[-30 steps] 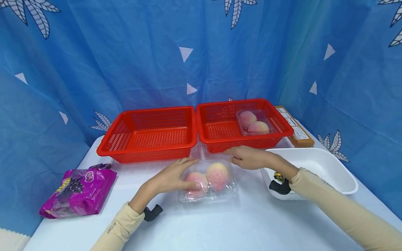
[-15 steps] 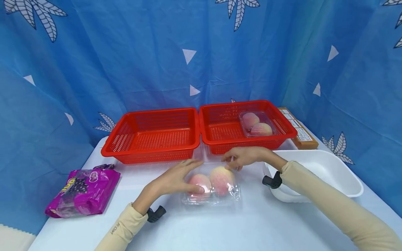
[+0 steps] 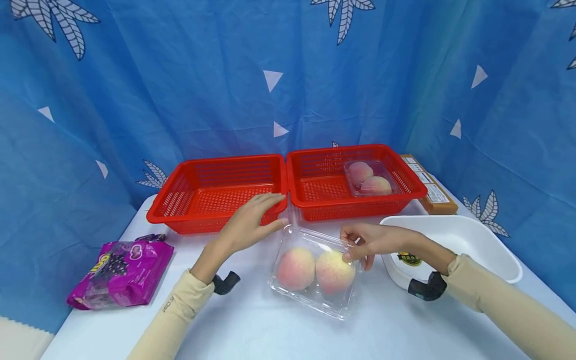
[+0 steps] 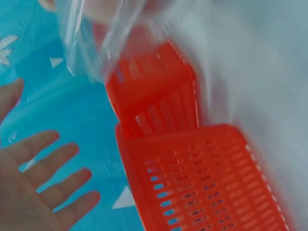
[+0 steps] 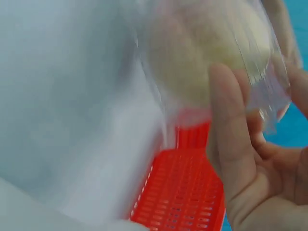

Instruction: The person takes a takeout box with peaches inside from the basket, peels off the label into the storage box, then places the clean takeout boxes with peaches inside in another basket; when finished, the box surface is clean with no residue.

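Observation:
A clear plastic box of peaches (image 3: 310, 296) is held tilted over the white table, two pink-and-yellow peaches showing inside. My right hand (image 3: 382, 242) grips its right side, thumb in front and fingers behind; the right wrist view shows the thumb (image 5: 228, 120) against the plastic. To the left of the box, my left hand (image 3: 247, 222) is raised with its fingers spread and holds nothing. In the left wrist view that hand (image 4: 38, 183) appears with straight fingers, apart from the box.
Two red baskets (image 3: 216, 222) (image 3: 355, 205) stand side by side at the back; the right one contains another peach box (image 3: 375, 186). A white tub (image 3: 508, 265) and a brown carton (image 3: 434, 192) are at right. A purple grape-printed bag (image 3: 130, 272) lies at left.
My right hand has taken hold of the peach box's right side, and the box has lifted and tilted towards the camera. My left hand has let go and risen away from it.

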`<action>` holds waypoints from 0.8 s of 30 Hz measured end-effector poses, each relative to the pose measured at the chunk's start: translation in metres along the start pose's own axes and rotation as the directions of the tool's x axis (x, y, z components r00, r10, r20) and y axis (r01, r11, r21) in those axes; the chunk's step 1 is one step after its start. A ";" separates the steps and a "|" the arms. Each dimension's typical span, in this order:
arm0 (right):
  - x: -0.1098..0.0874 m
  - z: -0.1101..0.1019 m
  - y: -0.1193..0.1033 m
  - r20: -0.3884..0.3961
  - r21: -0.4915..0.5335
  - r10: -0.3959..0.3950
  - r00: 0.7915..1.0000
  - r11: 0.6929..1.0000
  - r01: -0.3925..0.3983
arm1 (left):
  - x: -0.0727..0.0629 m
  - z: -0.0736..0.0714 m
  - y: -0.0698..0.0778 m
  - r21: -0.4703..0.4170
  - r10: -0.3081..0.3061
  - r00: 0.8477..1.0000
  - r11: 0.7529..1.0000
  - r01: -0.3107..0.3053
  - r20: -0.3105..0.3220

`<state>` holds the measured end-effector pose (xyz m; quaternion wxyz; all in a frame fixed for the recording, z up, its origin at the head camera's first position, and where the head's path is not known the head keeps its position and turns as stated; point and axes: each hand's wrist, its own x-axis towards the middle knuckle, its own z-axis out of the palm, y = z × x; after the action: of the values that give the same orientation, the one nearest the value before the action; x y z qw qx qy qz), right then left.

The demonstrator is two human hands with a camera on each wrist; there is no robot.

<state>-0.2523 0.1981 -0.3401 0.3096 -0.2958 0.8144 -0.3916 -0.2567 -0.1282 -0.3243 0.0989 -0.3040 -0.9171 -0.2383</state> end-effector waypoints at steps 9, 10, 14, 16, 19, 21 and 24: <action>-0.054 -0.003 0.006 -0.163 0.133 -0.008 0.987 0.991 0.030 | 0.048 0.017 -0.030 0.014 -0.189 0.977 0.982 0.189 0.100; -0.061 -0.005 0.007 -0.181 0.150 -0.008 0.983 0.988 0.036 | 0.051 0.019 -0.033 0.022 -0.196 0.974 0.981 0.195 0.110; -0.081 -0.017 0.006 -0.263 0.223 -0.054 0.963 0.968 0.115 | 0.059 0.029 -0.038 0.044 -0.228 0.961 0.974 0.224 0.154; -0.087 -0.026 0.006 -0.293 0.272 -0.103 0.950 0.944 0.187 | 0.060 0.032 -0.039 0.053 -0.235 0.958 0.972 0.230 0.162; -0.087 -0.042 0.003 -0.341 0.376 -0.174 0.924 0.875 0.303 | 0.062 0.035 -0.039 0.063 -0.243 0.957 0.970 0.236 0.161; -0.083 -0.054 0.000 -0.379 0.453 -0.185 0.907 0.818 0.356 | 0.064 0.036 -0.039 0.071 -0.234 0.959 0.972 0.225 0.157; -0.068 -0.069 -0.007 -0.472 0.502 -0.121 0.873 0.777 0.379 | 0.065 0.038 -0.038 0.080 -0.225 0.962 0.973 0.214 0.155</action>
<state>-0.2581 0.2754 -0.2809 0.1487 -0.2051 0.6541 -0.7127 -0.3331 -0.1030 -0.3503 0.0060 -0.2157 -0.9572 -0.1932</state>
